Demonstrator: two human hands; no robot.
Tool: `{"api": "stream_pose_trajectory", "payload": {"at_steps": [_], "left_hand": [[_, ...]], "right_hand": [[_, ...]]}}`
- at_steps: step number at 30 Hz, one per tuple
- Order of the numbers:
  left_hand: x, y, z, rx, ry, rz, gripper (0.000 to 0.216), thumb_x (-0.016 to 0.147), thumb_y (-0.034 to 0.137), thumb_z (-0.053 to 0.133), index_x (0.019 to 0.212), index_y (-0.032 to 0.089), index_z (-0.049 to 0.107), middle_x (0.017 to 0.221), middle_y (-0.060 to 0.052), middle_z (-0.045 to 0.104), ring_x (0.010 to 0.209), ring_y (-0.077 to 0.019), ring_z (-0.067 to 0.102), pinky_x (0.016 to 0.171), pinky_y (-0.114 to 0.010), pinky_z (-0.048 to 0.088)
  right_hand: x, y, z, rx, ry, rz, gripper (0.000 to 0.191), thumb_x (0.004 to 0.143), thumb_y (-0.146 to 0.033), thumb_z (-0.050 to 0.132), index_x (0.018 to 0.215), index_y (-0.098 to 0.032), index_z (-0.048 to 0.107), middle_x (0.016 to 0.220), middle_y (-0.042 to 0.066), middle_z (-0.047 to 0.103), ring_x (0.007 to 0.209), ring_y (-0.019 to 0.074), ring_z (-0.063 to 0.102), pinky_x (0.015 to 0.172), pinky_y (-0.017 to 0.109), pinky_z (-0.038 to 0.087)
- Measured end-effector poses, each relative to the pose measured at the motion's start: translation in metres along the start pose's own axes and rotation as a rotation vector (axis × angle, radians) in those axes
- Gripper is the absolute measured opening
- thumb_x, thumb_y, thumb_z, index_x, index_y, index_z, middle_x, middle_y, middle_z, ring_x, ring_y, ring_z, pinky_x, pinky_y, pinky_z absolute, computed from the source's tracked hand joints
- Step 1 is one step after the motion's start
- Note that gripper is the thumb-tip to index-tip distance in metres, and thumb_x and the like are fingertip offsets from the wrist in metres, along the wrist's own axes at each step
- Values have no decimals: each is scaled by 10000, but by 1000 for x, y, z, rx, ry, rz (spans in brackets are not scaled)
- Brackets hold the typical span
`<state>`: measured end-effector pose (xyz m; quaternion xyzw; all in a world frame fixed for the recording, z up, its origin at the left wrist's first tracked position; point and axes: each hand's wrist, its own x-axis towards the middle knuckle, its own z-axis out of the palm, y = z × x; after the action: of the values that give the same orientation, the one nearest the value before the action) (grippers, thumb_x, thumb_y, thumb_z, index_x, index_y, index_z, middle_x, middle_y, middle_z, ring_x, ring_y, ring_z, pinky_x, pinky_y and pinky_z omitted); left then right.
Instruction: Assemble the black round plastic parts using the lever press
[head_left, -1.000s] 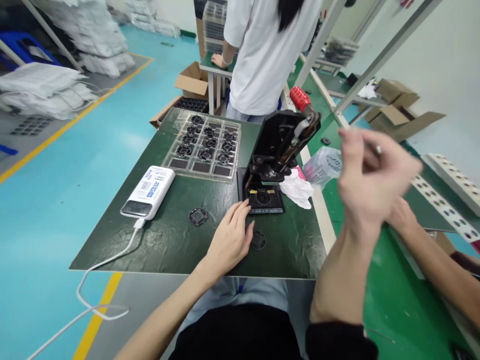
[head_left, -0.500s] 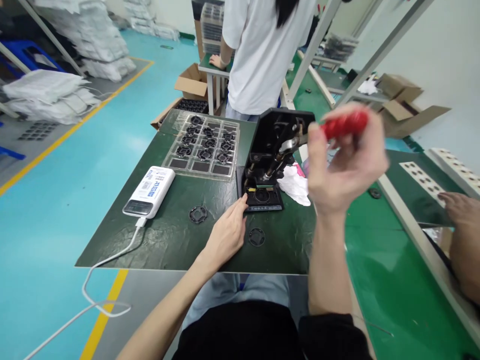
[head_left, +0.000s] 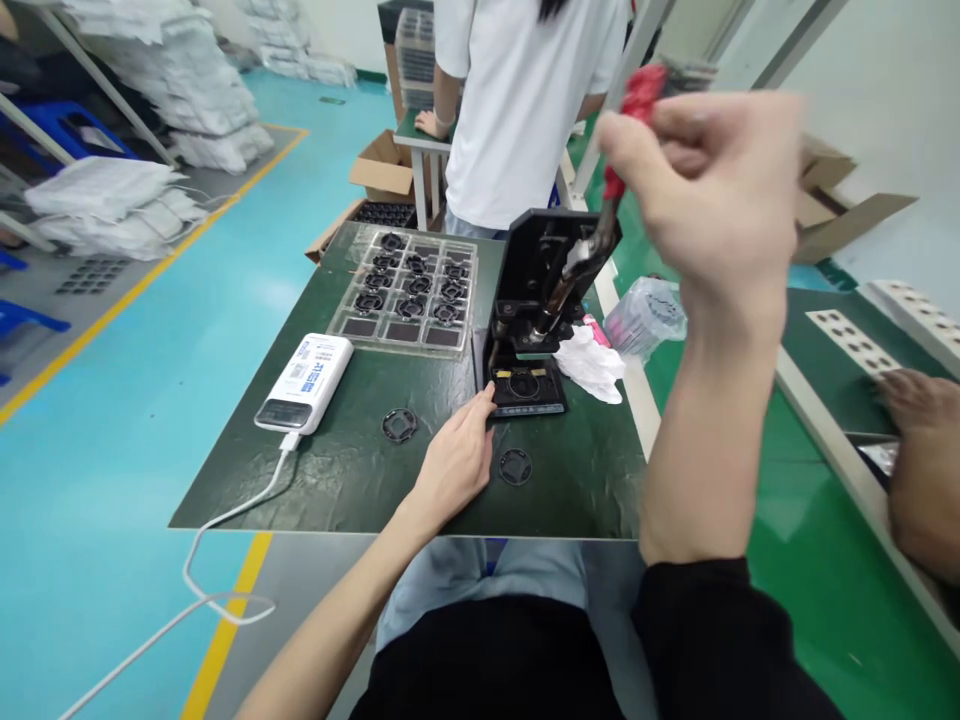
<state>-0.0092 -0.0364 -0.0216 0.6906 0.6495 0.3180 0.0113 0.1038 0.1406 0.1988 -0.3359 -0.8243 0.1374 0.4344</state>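
My right hand (head_left: 712,190) is closed around the red handle (head_left: 636,110) of a black hand press (head_left: 544,270), with the lever raised and nearly upright. My left hand (head_left: 459,455) lies with its fingers stretched out, the fingertips touching the left front corner of the press base (head_left: 534,408). A round black part sits in the base below the lifted head; its details are hard to make out. Just in front of the base, a flat black ring part (head_left: 516,466) rests on the table. Another black ring part (head_left: 400,426) lies left of my left hand.
A clear plastic tray (head_left: 360,328) of black round parts sits at the table's back. At left is a white power bank (head_left: 306,382) with a cable. Beside the press lie white tissue (head_left: 589,365) and a plastic bag (head_left: 646,318). A person in white (head_left: 517,110) stands behind; another person's hand (head_left: 919,400) is at right.
My right hand has swung the red handle up and away, from nearly level to nearly upright. The press head looks slightly more raised. My left hand has stayed at the base.
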Motion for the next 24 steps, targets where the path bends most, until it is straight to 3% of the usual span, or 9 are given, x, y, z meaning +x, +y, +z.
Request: {"api": "stream_pose_trajectory", "payload": {"at_steps": [2,4,7,10,13,17,24], "left_hand": [[-1,-1,0,-15,4,-3,487,993,99,420,1472,145,348,1515,-188,542,1420,-260,530,1147,-471,519],[-3,0,0,-39,13,-4,464,1000,108,415,1459,142,360,1526,-198,524,1426,-266,523,1147,-479,516],[-11,5,-4,-63,74,-36,384,1012,142,441,1395,149,409,1426,-200,595,1347,-281,592,1098,-485,545],[-23,17,-6,-82,101,-81,328,1004,222,535,1316,165,452,1221,-163,677,1173,-285,676,985,-454,592],[-32,31,-3,-82,46,-76,424,943,310,665,1284,162,462,1145,-148,686,1088,-303,687,908,-439,604],[-35,40,6,-46,30,-81,516,882,326,758,1273,166,462,1143,-147,693,1089,-324,681,871,-443,594],[-30,29,5,-251,-65,-123,503,885,192,738,1288,211,437,1225,-114,712,1123,-301,679,899,-457,572]], "right_hand": [[27,15,-1,33,-160,121,401,950,-519,654,706,-205,707,589,-35,422,563,88,355,610,278,336],[23,35,4,57,-72,198,406,947,-538,654,697,-223,708,558,-31,436,540,99,334,578,285,325],[-43,58,21,65,192,245,452,966,-586,588,753,-207,709,642,12,559,554,118,385,551,297,333],[-131,62,47,-36,50,415,528,898,-685,603,787,-178,702,662,30,604,586,146,473,589,307,395],[-183,56,74,-223,-124,403,569,866,-723,619,922,-162,699,855,101,699,811,239,595,764,368,466],[-184,52,91,-450,-153,309,586,900,-717,578,981,-142,657,935,165,692,918,311,585,845,422,444],[-164,47,91,-582,-283,277,394,921,-516,633,931,-126,681,877,176,704,933,338,603,848,441,467]]}}
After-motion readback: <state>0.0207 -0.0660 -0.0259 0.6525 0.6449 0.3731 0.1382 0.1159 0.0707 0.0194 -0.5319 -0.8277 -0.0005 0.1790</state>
